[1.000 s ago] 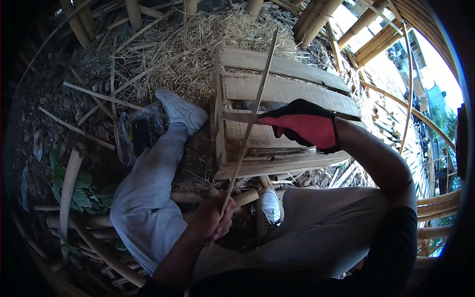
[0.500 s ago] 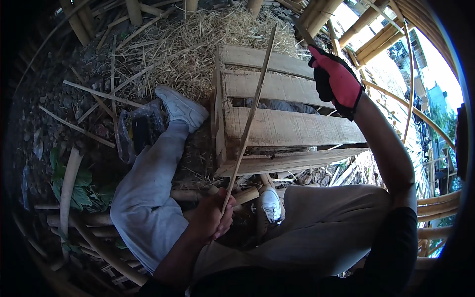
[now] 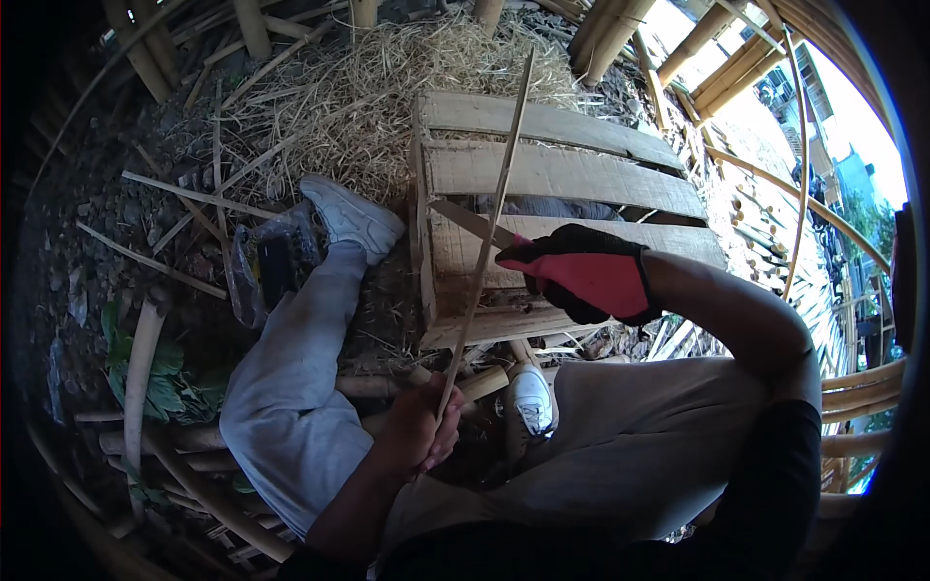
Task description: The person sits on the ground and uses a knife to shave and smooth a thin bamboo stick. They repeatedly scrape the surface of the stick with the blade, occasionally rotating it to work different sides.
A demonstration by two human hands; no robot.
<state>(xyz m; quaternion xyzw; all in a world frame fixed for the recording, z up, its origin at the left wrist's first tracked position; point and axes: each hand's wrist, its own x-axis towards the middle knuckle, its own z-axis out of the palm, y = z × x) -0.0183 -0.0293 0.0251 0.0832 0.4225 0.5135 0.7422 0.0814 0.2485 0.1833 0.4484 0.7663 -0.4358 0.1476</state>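
My bare left hand (image 3: 417, 426) is closed around the lower part of a long, thin bamboo strip (image 3: 511, 145). The strip slants up and away, its far end above the slatted wooden crate (image 3: 567, 176). On my right hand (image 3: 591, 276) is a red and black glove, and it grips a knife (image 3: 467, 223). The knife's flat blade points left and crosses the strip about midway along, in front of the crate's slats. Whether the blade touches the strip I cannot tell. The glove hides the knife's handle.
Beyond the crate lies a heap of fine shavings (image 3: 436, 63). A clear plastic bag (image 3: 254, 271) with something dark in it lies left of my leg. Loose bamboo strips (image 3: 155, 259) and green leaves (image 3: 160, 373) are on the left. Bamboo poles (image 3: 857, 397) stand around the edges.
My right hand has swung from the crate's far right corner down and left with the knife, bringing the blade to the strip. My left hand keeps its hold nearly in place.
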